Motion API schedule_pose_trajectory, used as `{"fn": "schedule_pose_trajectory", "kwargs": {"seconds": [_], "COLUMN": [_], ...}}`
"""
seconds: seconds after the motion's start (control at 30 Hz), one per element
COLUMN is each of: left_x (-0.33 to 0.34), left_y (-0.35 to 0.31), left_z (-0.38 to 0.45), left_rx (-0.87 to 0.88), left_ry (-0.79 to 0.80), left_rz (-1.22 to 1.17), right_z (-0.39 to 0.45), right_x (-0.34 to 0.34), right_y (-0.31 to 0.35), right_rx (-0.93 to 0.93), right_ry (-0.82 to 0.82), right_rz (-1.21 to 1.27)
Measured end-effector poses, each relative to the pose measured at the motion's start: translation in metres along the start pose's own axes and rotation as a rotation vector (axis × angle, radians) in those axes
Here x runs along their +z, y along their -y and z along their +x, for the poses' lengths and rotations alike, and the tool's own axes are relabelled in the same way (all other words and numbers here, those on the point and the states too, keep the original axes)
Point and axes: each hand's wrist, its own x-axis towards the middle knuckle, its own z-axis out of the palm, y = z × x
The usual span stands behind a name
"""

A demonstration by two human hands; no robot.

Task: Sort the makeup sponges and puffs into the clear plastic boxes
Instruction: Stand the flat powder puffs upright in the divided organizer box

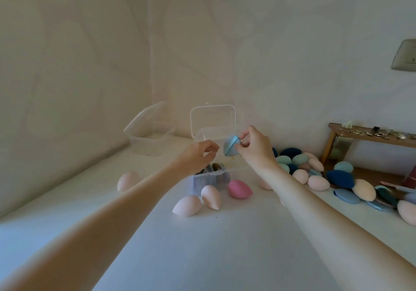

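My right hand pinches a puff above the open box; my left hand hovers just left. Below the grip, three sponges lie before the box. A pile lies right, another box far left.

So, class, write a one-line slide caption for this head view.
Right hand pinches a light blue puff above the open clear box; left hand hovers beside it.

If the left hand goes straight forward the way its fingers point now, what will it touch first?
Probably the light blue puff that the right hand pinches. The left hand, hovering over the open clear box, has its curled fingers pointing right toward the puff across a small gap. Depth is hard to judge from this one view.
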Motion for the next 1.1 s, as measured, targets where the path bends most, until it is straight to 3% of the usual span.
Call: {"fn": "schedule_pose_trajectory", "kwargs": {"seconds": [0.23, 0.43, 0.6, 0.77, 0.93, 1.1], "left_x": [-0.003, -0.002, 0.007, 0.009, 0.007, 0.01], "left_y": [0.002, -0.001, -0.008, -0.012, -0.021, -0.035], "left_z": [0.003, -0.001, 0.0, 0.001, -0.001, -0.005], "left_rx": [-0.014, 0.056, 0.061, 0.042, 0.023, 0.058], "left_ry": [0.013, 0.11, 0.152, 0.17, 0.195, 0.145], "left_rz": [0.056, 0.259, 0.371, 0.413, 0.504, 0.508], "right_z": [-0.009, -0.012, -0.018, -0.023, -0.024, -0.034], "right_x": [0.01, 0.012, 0.016, 0.012, -0.001, -0.014], "right_y": [-0.006, 0.008, 0.01, 0.006, -0.003, -0.014], "right_rx": [-0.274, -0.308, -0.254, -0.187, -0.175, -0.139], "right_ry": [0.162, 0.242, 0.379, 0.397, 0.291, 0.211], "right_rz": [-0.455, -0.595, -0.614, -0.536, -0.381, -0.39]}}
